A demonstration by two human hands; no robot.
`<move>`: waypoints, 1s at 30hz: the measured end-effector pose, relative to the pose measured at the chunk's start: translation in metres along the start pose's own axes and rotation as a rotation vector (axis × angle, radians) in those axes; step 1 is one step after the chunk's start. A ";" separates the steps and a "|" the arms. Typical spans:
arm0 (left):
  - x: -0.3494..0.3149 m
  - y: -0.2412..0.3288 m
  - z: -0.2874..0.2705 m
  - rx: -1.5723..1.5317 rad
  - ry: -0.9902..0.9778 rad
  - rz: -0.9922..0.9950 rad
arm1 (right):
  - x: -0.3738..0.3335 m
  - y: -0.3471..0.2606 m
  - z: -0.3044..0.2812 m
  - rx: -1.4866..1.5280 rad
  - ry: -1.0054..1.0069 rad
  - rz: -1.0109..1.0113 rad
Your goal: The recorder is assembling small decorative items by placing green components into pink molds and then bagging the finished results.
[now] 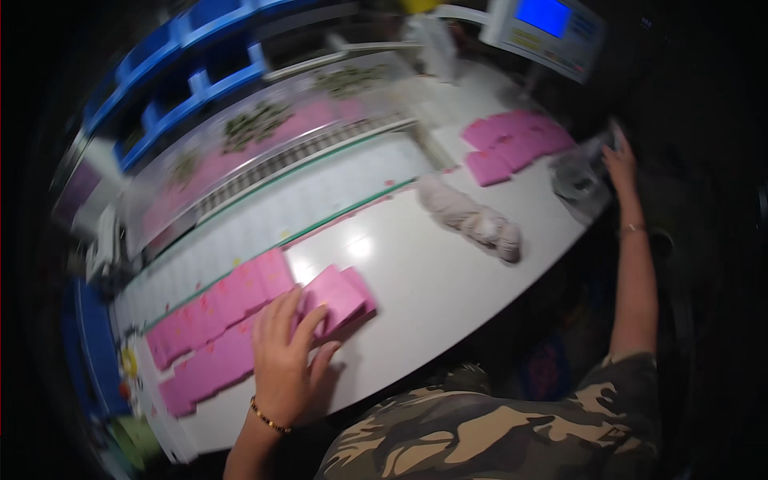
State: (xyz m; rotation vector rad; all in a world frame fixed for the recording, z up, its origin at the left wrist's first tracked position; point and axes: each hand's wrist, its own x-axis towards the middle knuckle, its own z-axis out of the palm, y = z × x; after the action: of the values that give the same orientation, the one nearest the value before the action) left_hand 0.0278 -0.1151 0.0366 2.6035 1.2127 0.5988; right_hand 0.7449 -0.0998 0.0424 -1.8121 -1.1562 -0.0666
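Note:
My left hand (290, 352) is over the pink packets at the lower left, its fingers spread and the fingertips against a small loose pile of pink packets (340, 294). Just left of it, overlapping pink packets (216, 316) lie in two rows on the white table. At the far right my right hand (620, 162) is closed on the upper edge of a clear plastic bag (578, 182) at the table's edge; what is in the bag is too blurred to make out. More pink packets (516, 142) lie in overlapping rows just left of the bag.
A crumpled pale cloth or glove (472, 220) lies mid-table (400, 272). Behind are a white slotted conveyor (320, 188), a clear-covered tray with greenish pieces (256, 126) and blue bins (160, 48). A device with a blue screen (544, 16) stands at the back right.

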 end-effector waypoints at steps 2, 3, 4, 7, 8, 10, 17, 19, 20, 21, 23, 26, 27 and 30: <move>0.005 0.004 0.004 0.046 -0.050 0.025 | -0.004 -0.017 0.004 -0.161 0.042 0.165; 0.006 0.005 0.005 0.103 -0.078 -0.027 | -0.006 -0.022 0.007 -0.234 0.039 0.120; 0.008 0.004 0.005 0.116 -0.103 -0.012 | -0.008 -0.024 0.008 -0.275 0.058 0.157; 0.013 0.005 0.009 0.058 -0.137 -0.065 | -0.016 -0.021 0.007 -0.256 0.082 0.193; 0.014 0.005 0.010 0.065 -0.134 -0.049 | -0.019 -0.020 0.006 -0.242 0.102 0.194; 0.017 0.005 0.012 0.081 -0.126 -0.054 | -0.027 -0.020 0.001 -0.211 0.180 0.105; 0.029 0.004 0.019 0.046 -0.107 -0.016 | -0.057 -0.043 -0.029 -0.120 0.024 0.341; 0.030 0.003 0.019 0.024 -0.112 -0.021 | -0.065 -0.042 -0.031 -0.148 0.021 0.271; 0.030 0.003 0.019 0.021 -0.111 -0.006 | -0.069 -0.040 -0.031 -0.223 0.022 0.244; 0.030 0.003 0.019 0.019 -0.117 -0.014 | -0.073 -0.037 -0.031 -0.297 0.022 0.220; 0.030 0.002 0.019 0.016 -0.124 -0.008 | -0.084 -0.032 -0.028 -0.359 0.025 0.241; 0.031 0.001 0.019 0.017 -0.115 0.016 | -0.102 -0.033 -0.019 -0.304 0.065 0.206; 0.031 0.001 0.019 0.018 -0.116 0.024 | -0.107 -0.037 -0.017 -0.294 0.065 0.204; 0.032 0.002 0.017 0.020 -0.126 0.038 | -0.122 -0.061 -0.012 -0.516 0.274 0.080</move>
State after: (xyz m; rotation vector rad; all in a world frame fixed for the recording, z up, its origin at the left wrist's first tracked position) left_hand 0.0551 -0.0924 0.0303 2.6416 1.1385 0.4244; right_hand 0.6379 -0.1845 0.0304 -2.2090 -0.9208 -0.5953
